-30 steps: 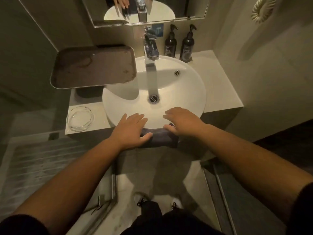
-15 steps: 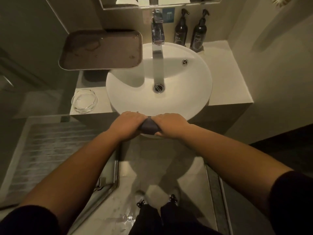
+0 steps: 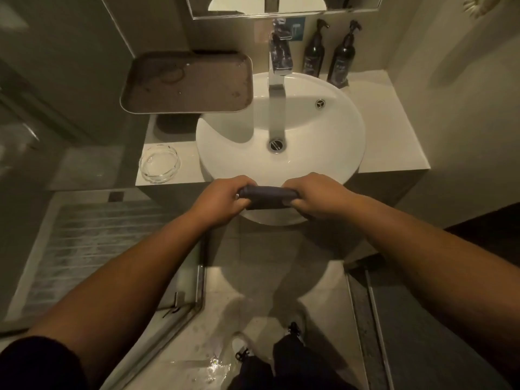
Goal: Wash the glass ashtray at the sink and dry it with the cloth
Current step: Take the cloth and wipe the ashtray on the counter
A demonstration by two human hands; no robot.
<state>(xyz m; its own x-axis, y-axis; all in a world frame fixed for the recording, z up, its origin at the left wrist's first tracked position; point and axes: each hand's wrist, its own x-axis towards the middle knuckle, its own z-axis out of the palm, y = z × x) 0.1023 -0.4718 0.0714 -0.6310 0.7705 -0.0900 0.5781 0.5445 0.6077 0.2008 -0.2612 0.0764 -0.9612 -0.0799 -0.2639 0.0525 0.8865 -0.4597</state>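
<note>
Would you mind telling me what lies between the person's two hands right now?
In the head view, a rolled dark cloth spans between the left hand and right hand, each gripping one end.

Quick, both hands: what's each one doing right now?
Left hand: closed, gripping one end of the cloth.
Right hand: closed, gripping the other end.

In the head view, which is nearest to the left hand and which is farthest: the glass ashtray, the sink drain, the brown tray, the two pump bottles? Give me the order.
From the left hand, which grips the cloth:
1. Glass ashtray, on the counter to its left.
2. Sink drain, in the basin ahead.
3. Brown tray, raised, behind the ashtray.
4. Pump bottles, back right by the wall.
</note>
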